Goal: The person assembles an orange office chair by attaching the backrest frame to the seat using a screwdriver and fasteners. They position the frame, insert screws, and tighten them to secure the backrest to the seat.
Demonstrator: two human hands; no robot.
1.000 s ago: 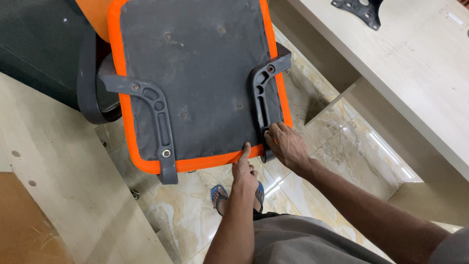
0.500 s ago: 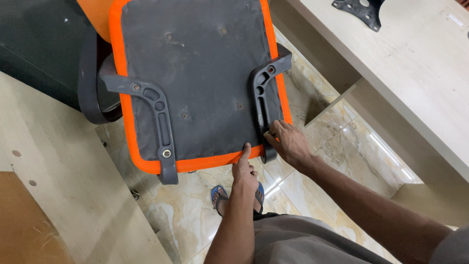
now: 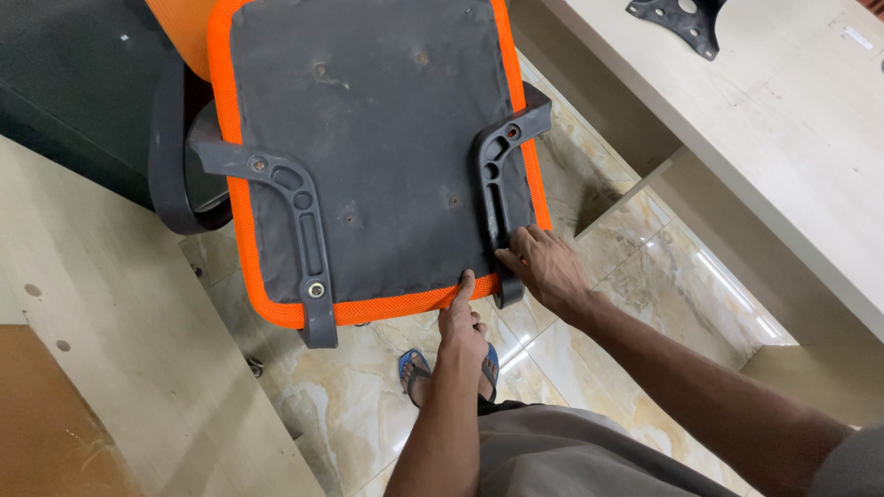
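Note:
An upturned office chair seat (image 3: 387,156) fills the upper middle, its dark grey underside ringed by orange mesh. Two black plastic armrest brackets are fixed to it, one on the left (image 3: 299,230) and one on the right (image 3: 497,184). My right hand (image 3: 545,267) grips the near end of the right bracket at the seat's front edge. My left hand (image 3: 460,322) touches the orange front edge just left of that bracket, index finger stretched onto the seat. A screw head (image 3: 316,290) shows near the end of the left bracket.
A pale wooden board (image 3: 101,350) with drilled holes lies at the left. A light desk top (image 3: 783,138) runs along the right, with a black metal bracket (image 3: 677,18) on it. Marble floor tiles (image 3: 350,405) and my sandalled foot (image 3: 414,368) are below.
My right hand has shifted slightly down along the right bracket's end. The seat and my left hand stay about where they were.

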